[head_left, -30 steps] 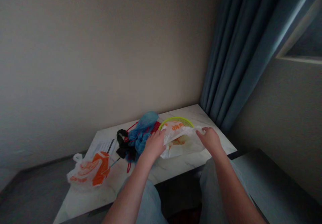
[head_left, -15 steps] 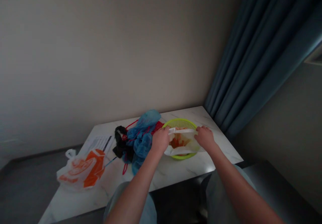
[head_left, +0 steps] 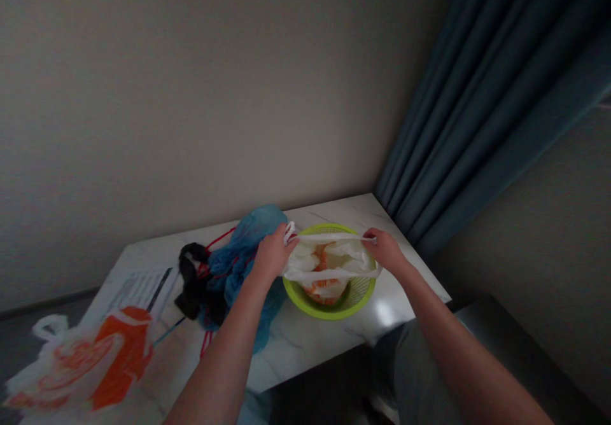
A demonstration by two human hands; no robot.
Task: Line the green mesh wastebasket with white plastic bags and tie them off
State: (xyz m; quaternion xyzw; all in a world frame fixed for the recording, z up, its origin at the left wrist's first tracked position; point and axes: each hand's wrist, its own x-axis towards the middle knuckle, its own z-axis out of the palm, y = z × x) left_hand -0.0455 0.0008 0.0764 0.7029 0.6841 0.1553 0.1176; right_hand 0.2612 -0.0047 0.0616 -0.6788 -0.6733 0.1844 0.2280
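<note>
A white plastic bag with orange print [head_left: 329, 261] is stretched open between my hands over a lime-green plastic basket [head_left: 329, 313]. My left hand [head_left: 275, 252] is closed on the bag's left handle. On the other side, my right hand [head_left: 383, 249] pinches the right end of the bag's rim. The lower part of the bag hangs inside the basket. Just left of my left hand lies a heap of crumpled blue plastic bags [head_left: 238, 259] with red drawstrings.
A black plastic bag [head_left: 193, 282] and a printed sheet [head_left: 138, 291] lie farther left on the white marbled table [head_left: 334, 207]. Another white-and-orange bag [head_left: 90, 361] sits at the table's left. A blue curtain [head_left: 453, 132] hangs at the right, beside the wall.
My hands have moved farther apart, pulling the bag's mouth wider and tauter. More of the basket's front shows below it. The view has shifted, so the table things appear farther left.
</note>
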